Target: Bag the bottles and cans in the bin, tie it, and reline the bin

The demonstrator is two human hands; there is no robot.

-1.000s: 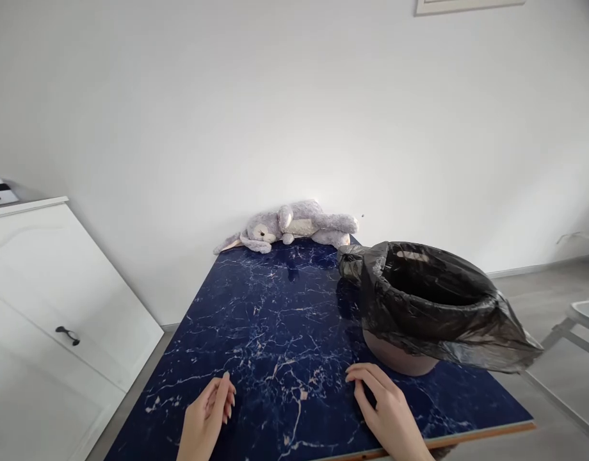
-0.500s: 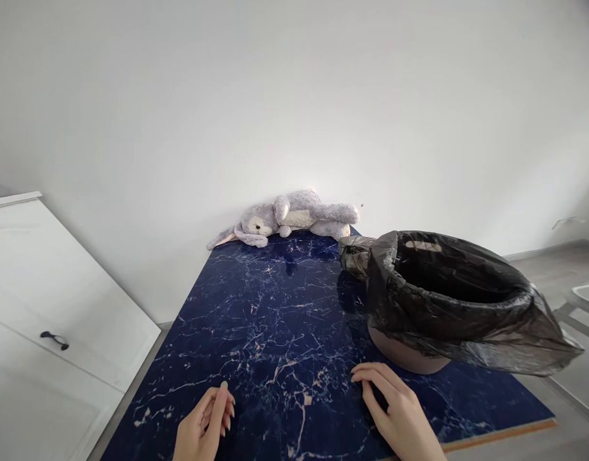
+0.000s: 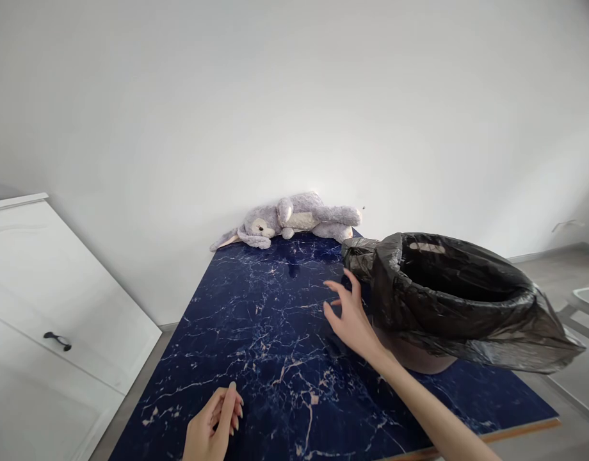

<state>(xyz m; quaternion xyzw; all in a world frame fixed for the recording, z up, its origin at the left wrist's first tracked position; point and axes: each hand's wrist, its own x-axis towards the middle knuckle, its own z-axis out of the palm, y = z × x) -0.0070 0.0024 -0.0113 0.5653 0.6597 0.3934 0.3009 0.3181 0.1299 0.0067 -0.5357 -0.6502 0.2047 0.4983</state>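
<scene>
My right hand [image 3: 348, 314] reaches over the dark blue marbled tabletop [image 3: 256, 333], its fingers spread and bent, holding nothing. Just to its right stands a bin lined with a black plastic bag [image 3: 448, 320]; the liner's edge is folded over the rim and its brownish base shows below. The hand is near the bunched end of the liner, and I cannot tell whether they touch. Low at the front, my left hand [image 3: 215, 419] is loosely closed, thumb over curled fingers, with nothing visible in it. At the far edge, a grey plush rabbit [image 3: 299, 218] lies on its side against the wall.
A white cabinet [image 3: 59, 371] with a black handle [image 3: 57, 340] stands left of the table. The white wall [image 3: 294, 115] rises directly behind it. At the far right, part of a white-framed piece of furniture [image 3: 582, 323] shows above the floor.
My right hand has moved forward and slightly left, from the front of the bin to its left side, and its fingers have spread. My left hand has barely moved.
</scene>
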